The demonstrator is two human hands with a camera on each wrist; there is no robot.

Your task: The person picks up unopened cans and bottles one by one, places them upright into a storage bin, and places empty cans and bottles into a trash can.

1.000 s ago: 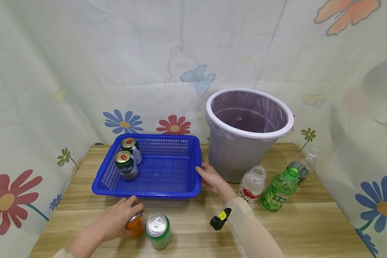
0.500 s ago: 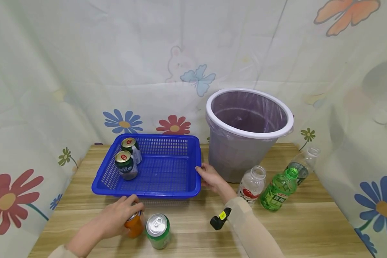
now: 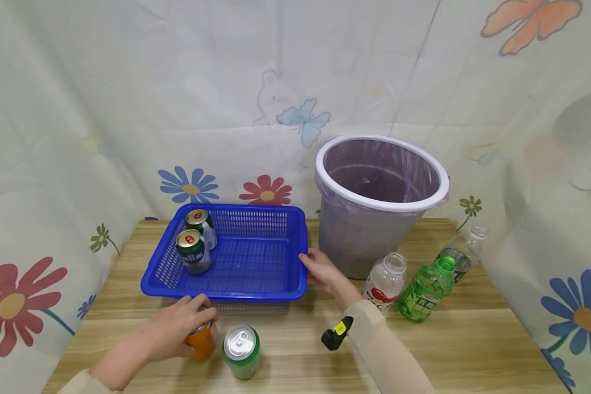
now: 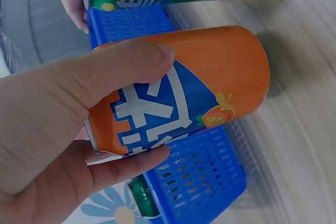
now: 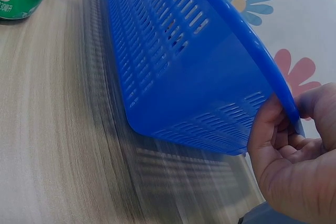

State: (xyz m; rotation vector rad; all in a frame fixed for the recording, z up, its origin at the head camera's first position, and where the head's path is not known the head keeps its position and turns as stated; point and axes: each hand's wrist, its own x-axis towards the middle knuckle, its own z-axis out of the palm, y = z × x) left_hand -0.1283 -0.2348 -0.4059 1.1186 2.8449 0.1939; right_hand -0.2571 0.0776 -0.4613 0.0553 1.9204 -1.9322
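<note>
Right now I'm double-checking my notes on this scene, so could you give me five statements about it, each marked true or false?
1. The left hand grips the orange can. True.
2. The right hand holds a bottle. False: the right hand grips the rim of the blue basket.
3. Two cans stand inside the blue basket. True.
4. The green can lies on its side. False: it stands upright on the table.
5. In the head view, a grey bin stands to the right of the blue basket. True.
</note>
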